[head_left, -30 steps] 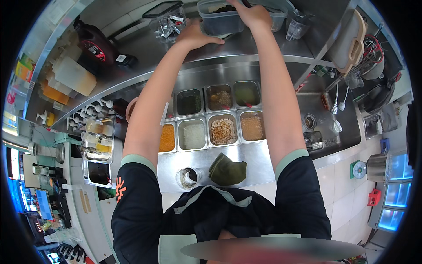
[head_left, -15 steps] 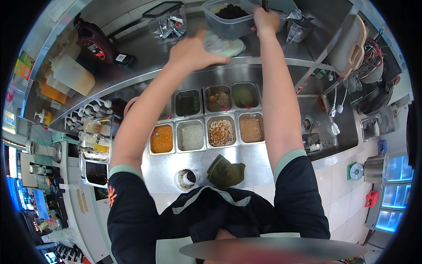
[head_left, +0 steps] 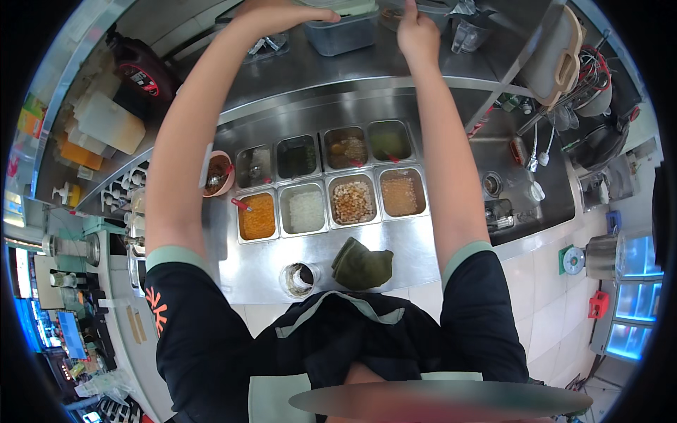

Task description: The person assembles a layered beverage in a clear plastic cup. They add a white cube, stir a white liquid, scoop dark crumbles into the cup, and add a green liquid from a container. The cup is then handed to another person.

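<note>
From the head view, the only one I have, both arms reach up to the steel shelf [head_left: 395,67] above the counter: my left hand [head_left: 282,13] lies flat, fingers spread, pressed on the pale green lid [head_left: 337,7] of a clear plastic tub [head_left: 342,32] standing on that shelf near the top edge of the picture, while my right hand [head_left: 417,32] is curled into a loose fist just beside the tub; I cannot tell whether it pinches anything. As I judge it, the risk is the tub sliding or tipping off the shelf under one-handed pressure, spilling into the open pans below, or the lid seating crooked. Counting: eight steel topping pans [head_left: 352,201] in two rows of four, one pink bowl [head_left: 218,175] at their left, one folded green cloth [head_left: 362,264] and one cup [head_left: 300,280] at the counter's near edge, one tub, one lid.
</note>
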Motion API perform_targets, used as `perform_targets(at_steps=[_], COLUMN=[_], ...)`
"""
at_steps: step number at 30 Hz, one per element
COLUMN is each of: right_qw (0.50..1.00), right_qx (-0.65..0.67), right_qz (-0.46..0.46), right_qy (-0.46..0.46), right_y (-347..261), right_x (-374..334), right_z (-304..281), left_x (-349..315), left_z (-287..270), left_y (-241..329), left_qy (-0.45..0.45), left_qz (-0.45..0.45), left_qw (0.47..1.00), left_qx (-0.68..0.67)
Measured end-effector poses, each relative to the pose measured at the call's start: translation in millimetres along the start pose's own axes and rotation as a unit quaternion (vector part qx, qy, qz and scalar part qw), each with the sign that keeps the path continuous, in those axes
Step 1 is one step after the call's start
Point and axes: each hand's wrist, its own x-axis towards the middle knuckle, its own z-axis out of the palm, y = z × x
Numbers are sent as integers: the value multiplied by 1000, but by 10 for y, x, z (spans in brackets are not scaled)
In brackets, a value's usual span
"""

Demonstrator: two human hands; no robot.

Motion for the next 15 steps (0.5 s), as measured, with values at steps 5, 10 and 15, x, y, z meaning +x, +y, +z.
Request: perform_targets(at_steps=[5,10,15], right_qw=[980,962,932], right_qx=[-146,-216,-245], right_qz=[-116,-160,-255], right_qy=[74,56,72], right_y=[276,350,242], right_x=[-425,-489,-395], right_z=[-517,-612,-234], left_x=[650,747,647], left_z=[522,443,522], left_y=[-472,-256,-526], left_qy=[85,-85,149], left_qz=[122,3,62], left_qw=[984,996,982], left_qx=[101,40,100])
